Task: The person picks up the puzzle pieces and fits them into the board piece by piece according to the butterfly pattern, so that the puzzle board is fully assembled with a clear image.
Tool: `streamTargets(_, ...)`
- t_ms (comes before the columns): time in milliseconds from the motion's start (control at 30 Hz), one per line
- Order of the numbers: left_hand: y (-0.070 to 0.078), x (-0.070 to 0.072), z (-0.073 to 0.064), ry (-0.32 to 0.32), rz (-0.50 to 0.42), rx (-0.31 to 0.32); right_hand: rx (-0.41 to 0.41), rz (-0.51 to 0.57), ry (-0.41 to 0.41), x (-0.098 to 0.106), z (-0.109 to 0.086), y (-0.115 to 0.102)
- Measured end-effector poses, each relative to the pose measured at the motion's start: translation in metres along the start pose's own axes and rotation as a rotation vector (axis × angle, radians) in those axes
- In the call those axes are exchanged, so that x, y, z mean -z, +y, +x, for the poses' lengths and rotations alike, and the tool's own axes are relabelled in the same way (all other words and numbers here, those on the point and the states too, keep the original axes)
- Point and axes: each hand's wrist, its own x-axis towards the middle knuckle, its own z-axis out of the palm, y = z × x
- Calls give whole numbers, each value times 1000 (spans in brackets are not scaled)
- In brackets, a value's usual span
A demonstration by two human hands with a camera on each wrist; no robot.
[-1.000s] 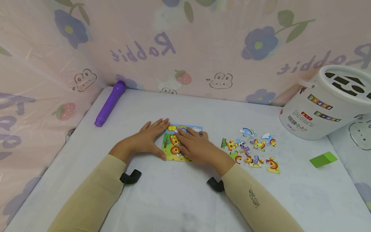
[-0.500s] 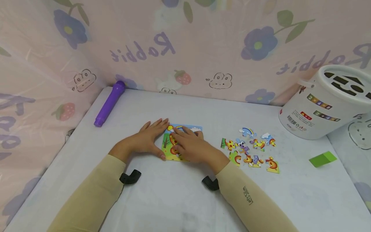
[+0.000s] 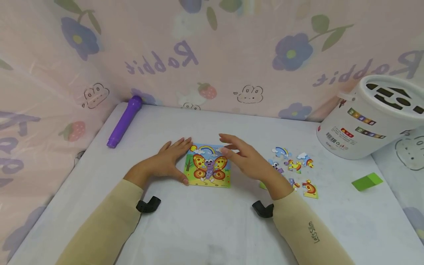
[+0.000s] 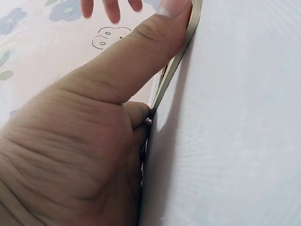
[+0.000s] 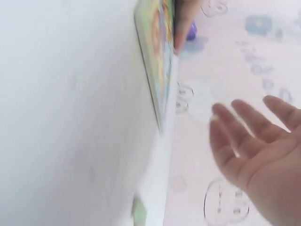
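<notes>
A square puzzle board (image 3: 209,173) with a butterfly and rainbow picture lies flat on the table. My left hand (image 3: 167,162) rests at its left edge, fingers stretched toward the top left corner. The left thumb (image 4: 136,56) touches the board's edge near the lower left corner. Above the board's right side, my right hand (image 3: 250,160) is raised, holding nothing. In the right wrist view its fingers (image 5: 254,120) are spread and loosely bent, apart from the board. Several loose puzzle pieces (image 3: 293,165) lie to the right, partly hidden by the right hand and wrist.
A large white tub (image 3: 354,125) with a shape-cutout lid stands at the back right. Before it lies a folded green piece (image 3: 367,182). A purple tube with a rounded end (image 3: 124,122) lies at the back left. Patterned fabric walls (image 3: 165,84) border the table.
My right hand was lying over the board, shifted slightly left, and has now lifted off toward the right, uncovering the butterfly picture. The left hand has stayed at the board's left edge.
</notes>
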Motion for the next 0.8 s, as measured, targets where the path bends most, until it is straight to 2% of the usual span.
streamTargets(200,-2,-2,1,-3,17,15,73,277,80,35,-25,12)
streamTargets(400,-3,-3,0,-1,15,5,99,511,170,65,-51,33)
streamTargets(533,0,-2,0,-4,6,10,111,579,229,82,-65,59)
streamTargets(667,0,-2,0,-1,11,16,61,631,315,94,-73,81)
streamTargets(800,1,0,0,-6,14,19,12,661,422,105,-79,95)
